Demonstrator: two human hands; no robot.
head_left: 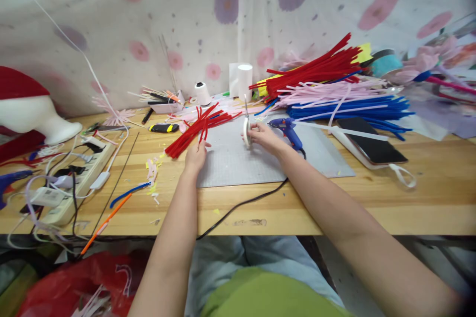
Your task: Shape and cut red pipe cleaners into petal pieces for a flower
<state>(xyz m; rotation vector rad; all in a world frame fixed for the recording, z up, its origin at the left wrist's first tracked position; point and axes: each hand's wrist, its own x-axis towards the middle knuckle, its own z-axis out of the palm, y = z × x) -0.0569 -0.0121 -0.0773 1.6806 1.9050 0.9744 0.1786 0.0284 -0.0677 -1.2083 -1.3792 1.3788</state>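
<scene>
Green cloth (275, 294) covers my front, while my right hand (266, 136) pinches an upright white-handled tool (247, 131) over the grey mat (238, 168) and my left hand (196, 156), whether pinching I cannot tell, is at the red stems (189, 133) across the mat's left edge.

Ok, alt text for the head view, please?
A person's right hand holds a white-handled tool, perhaps scissors, upright over a grey mat; the left hand is at a bundle of red stems. A blue glue gun lies nearby.
</scene>
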